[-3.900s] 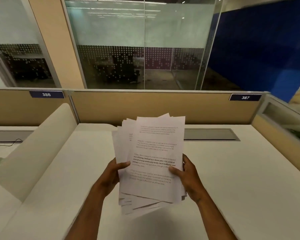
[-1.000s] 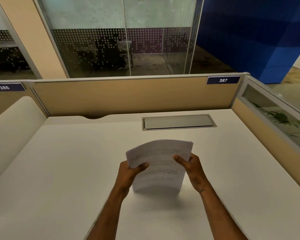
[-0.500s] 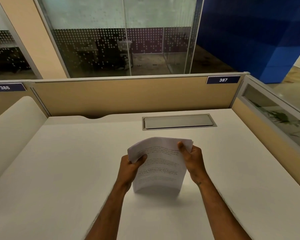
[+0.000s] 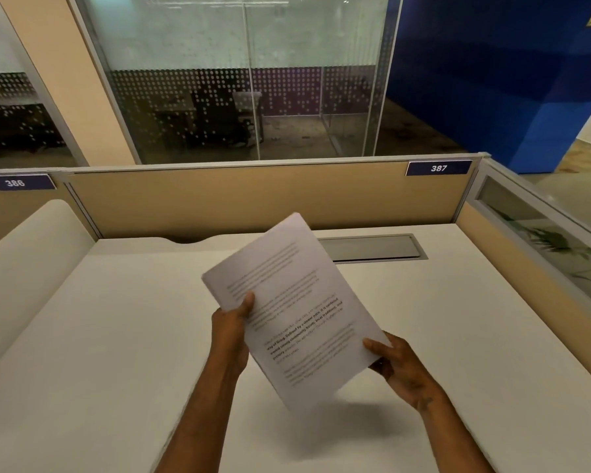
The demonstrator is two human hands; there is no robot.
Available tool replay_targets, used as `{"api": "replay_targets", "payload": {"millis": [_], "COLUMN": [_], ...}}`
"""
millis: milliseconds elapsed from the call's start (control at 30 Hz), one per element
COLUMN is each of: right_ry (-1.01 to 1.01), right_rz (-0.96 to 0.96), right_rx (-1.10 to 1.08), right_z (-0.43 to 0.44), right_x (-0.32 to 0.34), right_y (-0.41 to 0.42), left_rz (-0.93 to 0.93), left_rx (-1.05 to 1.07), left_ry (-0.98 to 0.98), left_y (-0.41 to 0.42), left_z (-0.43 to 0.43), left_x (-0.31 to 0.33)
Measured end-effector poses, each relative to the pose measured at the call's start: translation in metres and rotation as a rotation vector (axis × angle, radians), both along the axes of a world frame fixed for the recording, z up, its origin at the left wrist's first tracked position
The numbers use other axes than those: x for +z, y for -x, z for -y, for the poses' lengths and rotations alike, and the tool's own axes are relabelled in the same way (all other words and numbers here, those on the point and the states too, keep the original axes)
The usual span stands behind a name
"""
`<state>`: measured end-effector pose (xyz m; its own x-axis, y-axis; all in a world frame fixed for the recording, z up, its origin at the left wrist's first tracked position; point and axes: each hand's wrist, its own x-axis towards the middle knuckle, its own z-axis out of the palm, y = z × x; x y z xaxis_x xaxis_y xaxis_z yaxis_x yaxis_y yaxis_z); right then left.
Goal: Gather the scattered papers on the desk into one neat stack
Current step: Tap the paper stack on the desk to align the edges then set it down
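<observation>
One squared paper stack [image 4: 297, 312], printed, tilted, gripped by left hand [image 4: 227, 336], right hand [image 4: 401, 368]

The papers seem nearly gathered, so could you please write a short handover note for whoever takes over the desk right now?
Left hand: shut on the paper stack, thumb on the stack's left edge.
Right hand: shut on the same stack at its lower right corner.
The stack is held off the desk, tilted, its top corner toward the cable hatch. Its edges look aligned, though the picture is a bit blurred.
Done: no loose sheets show on the desk; all appear to be in the stack.
Left: lay the stack flat on the desk, check the edges, then let go.
</observation>
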<state>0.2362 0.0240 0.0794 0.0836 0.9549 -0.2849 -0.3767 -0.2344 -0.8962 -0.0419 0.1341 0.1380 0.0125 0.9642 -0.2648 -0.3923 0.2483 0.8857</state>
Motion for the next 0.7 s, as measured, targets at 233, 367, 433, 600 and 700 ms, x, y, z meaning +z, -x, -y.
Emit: {"api": "replay_targets", "payload": {"millis": [233, 367, 433, 600, 700], "right_ry": [-0.08, -0.068, -0.064, -0.011, -0.015], "right_rz": [-0.093, -0.02, -0.021, 0.095, 0.21], "right_rx": [-0.176, -0.169, -0.108, 0.036, 0.008], "right_z": [-0.009, -0.009, -0.007, -0.014, -0.021], "right_x": [0.013, 0.019, 0.021, 0.025, 0.029], "right_y": [0.032, 0.011, -0.003, -0.008, -0.004], "left_rz": [0.297, 0.399, 0.378, -0.221, -0.366], "left_rx": [0.04, -0.119, -0.207, -0.54, -0.44], "left_ry": [0.129, 0.155, 0.184, -0.042, -0.124], "left_y": [-0.012, 0.034, 0.063, 0.067, 0.043], "left_z": [0.036, 0.035, 0.022, -0.008, -0.013], "left_x": [-0.025, -0.039, -0.041, -0.026, -0.023]}}
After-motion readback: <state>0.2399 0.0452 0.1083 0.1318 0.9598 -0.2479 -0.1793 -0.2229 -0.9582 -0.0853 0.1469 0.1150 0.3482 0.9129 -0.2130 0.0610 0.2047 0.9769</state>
